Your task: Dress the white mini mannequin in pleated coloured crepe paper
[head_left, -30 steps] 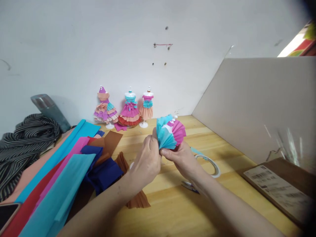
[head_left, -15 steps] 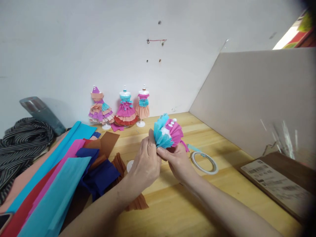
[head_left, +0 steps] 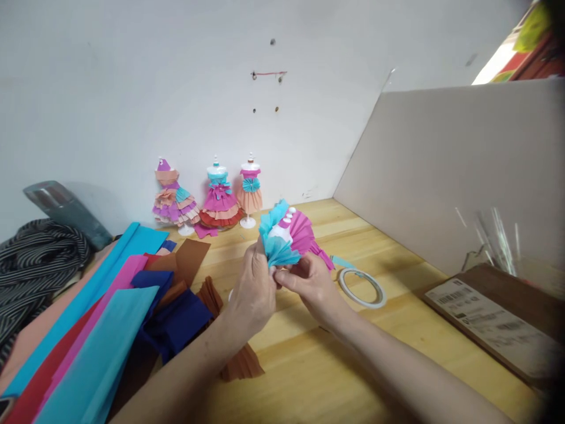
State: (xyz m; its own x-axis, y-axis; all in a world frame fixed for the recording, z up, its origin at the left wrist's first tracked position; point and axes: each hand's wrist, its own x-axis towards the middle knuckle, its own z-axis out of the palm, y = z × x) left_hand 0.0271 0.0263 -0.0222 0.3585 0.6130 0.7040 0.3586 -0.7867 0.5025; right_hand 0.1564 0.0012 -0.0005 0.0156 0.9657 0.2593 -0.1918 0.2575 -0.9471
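Both hands hold a small white mannequin wrapped in pleated paper, a paper dress [head_left: 286, 235] with a blue skirt part on the left and a pink part on the right. My left hand [head_left: 252, 288] is closed around its left side. My right hand [head_left: 309, 282] pinches it from below and the right. The dress is held above the wooden table [head_left: 335, 365]. A roll of double-sided tape [head_left: 362, 287] lies just right of my right hand.
Three finished paper dresses on stands [head_left: 207, 197] stand against the white wall. Sheets of blue, pink, red, brown and navy crepe paper [head_left: 110, 306] cover the left. A striped cloth [head_left: 35, 259] lies far left. A cardboard package [head_left: 489, 318] and a grey partition [head_left: 441, 176] stand right.
The hands and the dress have drifted slightly left and up in view as the camera shifted. The grip looks the same.
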